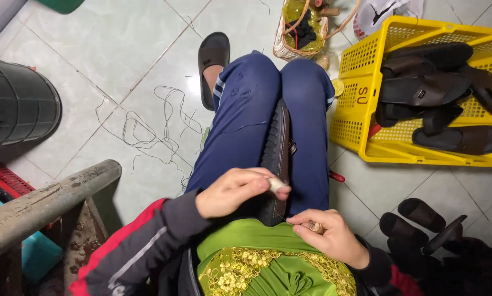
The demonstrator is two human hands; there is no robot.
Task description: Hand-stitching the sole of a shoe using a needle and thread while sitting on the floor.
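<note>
A dark sandal (277, 148) stands on its edge, clamped between my knees in blue trousers. My left hand (236, 189) hovers over its near end, fingers pinched on a small pale lump (276, 184). My right hand (328, 234) rests lower, by my green top, closed on a small wooden-handled tool (314, 226). A thin thread seems to run between the two hands.
A yellow plastic crate (361, 93) at the right holds several dark sandals. More sandals (421, 222) lie on the floor at lower right. A woven basket (298, 30) stands beyond my knees. Loose thread (147, 134) lies on the tiles. A black bin (15, 101) and a metal bar (48, 200) are at left.
</note>
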